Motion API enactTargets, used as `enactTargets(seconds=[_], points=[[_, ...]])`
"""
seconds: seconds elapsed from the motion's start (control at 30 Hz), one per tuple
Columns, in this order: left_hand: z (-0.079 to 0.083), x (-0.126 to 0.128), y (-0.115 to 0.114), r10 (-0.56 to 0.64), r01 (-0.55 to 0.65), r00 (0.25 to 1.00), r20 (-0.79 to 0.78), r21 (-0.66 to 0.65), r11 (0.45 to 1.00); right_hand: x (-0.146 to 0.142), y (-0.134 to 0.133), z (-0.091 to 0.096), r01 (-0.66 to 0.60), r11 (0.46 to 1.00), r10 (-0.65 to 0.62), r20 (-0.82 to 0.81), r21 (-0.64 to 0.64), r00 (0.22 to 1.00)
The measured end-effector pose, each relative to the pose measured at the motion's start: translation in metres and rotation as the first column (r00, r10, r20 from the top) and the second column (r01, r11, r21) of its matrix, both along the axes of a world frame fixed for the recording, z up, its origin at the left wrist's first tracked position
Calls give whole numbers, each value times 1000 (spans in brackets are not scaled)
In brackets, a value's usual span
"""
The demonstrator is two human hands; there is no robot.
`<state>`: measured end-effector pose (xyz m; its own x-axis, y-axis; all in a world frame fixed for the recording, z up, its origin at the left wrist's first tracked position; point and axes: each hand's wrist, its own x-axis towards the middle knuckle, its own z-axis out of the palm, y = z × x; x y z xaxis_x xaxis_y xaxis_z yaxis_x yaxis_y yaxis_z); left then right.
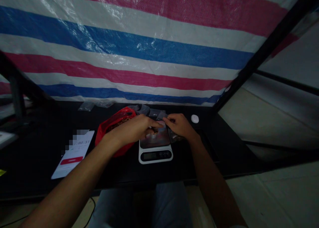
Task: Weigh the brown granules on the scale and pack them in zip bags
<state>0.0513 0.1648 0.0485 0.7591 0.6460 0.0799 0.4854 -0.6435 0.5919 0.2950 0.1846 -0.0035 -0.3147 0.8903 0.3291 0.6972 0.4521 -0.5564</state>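
A small white kitchen scale (155, 153) with a dark shiny platform stands on the black table (37, 158). Both hands meet just above its far edge. My left hand (133, 129) reaches over from the left, fingers closed in a pinch on a small clear packet (159, 124). My right hand (179, 125) pinches the same packet from the right. A red plastic bag (112, 125) holding brown bits lies open behind my left wrist. More clear packets (149, 111) lie beyond the hands.
A phone (74, 152) with a lit timer screen lies left of the scale. A small white round object (194, 118) sits at the right. A striped red, white and blue tarp (139, 52) hangs behind the table. A dark post (259, 52) slants at right.
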Motion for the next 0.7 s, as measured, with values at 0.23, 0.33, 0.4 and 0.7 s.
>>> enactTargets(seconds=[0.23, 0.33, 0.4, 0.7], points=[[4, -3, -2, -39, 40, 999, -28, 11, 999, 0, 0, -1, 6, 1000, -6, 6, -22, 1000], [7, -2, -3, -14, 14, 1000, -9, -11, 1000, 0, 0, 0, 2, 1000, -2, 9, -17, 1000], [7, -1, -4, -1, 1, 999, 41, 7, 1000, 0, 0, 0, -6, 1000, 7, 8, -17, 1000], [-15, 11, 2, -19, -9, 977, 212, 127, 992, 0, -3, 1, -102, 985, 84, -125, -142, 989]])
